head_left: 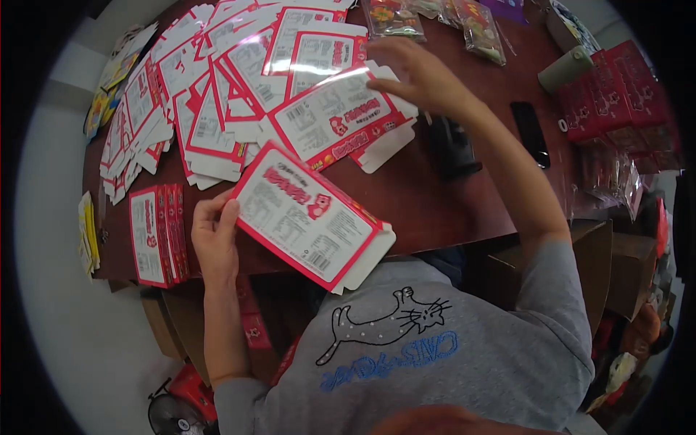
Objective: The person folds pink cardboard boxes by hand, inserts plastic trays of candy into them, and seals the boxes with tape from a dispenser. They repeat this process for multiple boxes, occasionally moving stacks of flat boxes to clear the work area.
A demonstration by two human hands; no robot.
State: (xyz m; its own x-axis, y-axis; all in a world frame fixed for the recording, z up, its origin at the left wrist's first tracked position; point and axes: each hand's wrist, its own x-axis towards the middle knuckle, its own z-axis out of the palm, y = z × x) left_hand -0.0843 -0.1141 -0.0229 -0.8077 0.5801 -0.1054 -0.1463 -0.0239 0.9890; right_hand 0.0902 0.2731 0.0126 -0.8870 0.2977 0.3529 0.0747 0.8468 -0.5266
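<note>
My left hand (217, 232) is closed on the left end of a red-and-white printed carton (304, 214), pinching it between thumb and fingers. This carton is tilted in front of my chest, with a white end flap sticking out at its lower right. My right hand (420, 76) is over the end of another flat carton (337, 119) on the pile. Its thumb and fingers are spread apart, with the thumb at that carton's surface. The pile of flat cartons (250, 72) covers the far left of the table.
Several filled cartons (156, 235) stand together at the table's left edge. A phone (530, 134), a black object (451, 148) and a grey-green cylinder (565, 69) are on the right, beside stacked red boxes (616, 94). Clear packets (478, 32) lie at the back of the brown table (500, 196).
</note>
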